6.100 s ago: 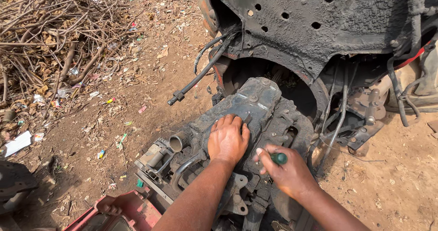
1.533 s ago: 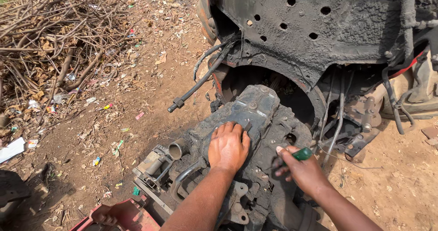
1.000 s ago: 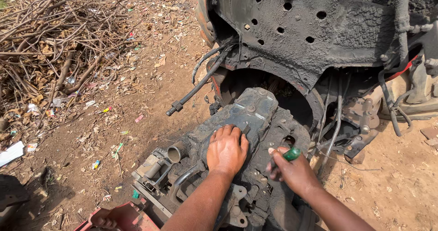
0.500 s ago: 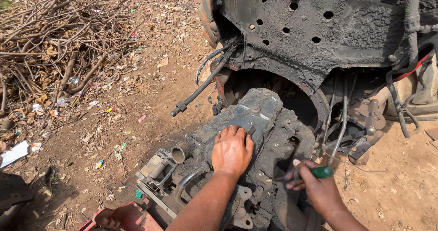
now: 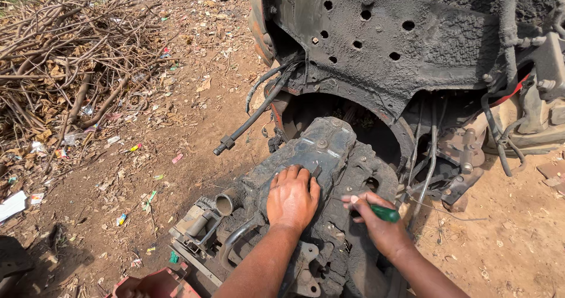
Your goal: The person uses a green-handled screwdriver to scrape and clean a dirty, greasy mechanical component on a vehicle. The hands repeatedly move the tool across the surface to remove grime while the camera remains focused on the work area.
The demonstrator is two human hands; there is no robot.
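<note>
Head view: left hand (image 5: 292, 199) lay flat, fingers spread, on the greasy gearbox (image 5: 318, 174); right hand (image 5: 376, 227) gripped a green-handled screwdriver (image 5: 384, 214) at its right edge. Dirt (image 5: 176, 127) lay open leftward.

A heap of dry branches (image 5: 65, 57) fills the ground at ten o'clock. Scraps of litter (image 5: 135, 174) dot the brown dirt at nine. A red metal piece (image 5: 154, 284) sits at seven. A loose black hose (image 5: 253, 112) hangs near centre.
</note>
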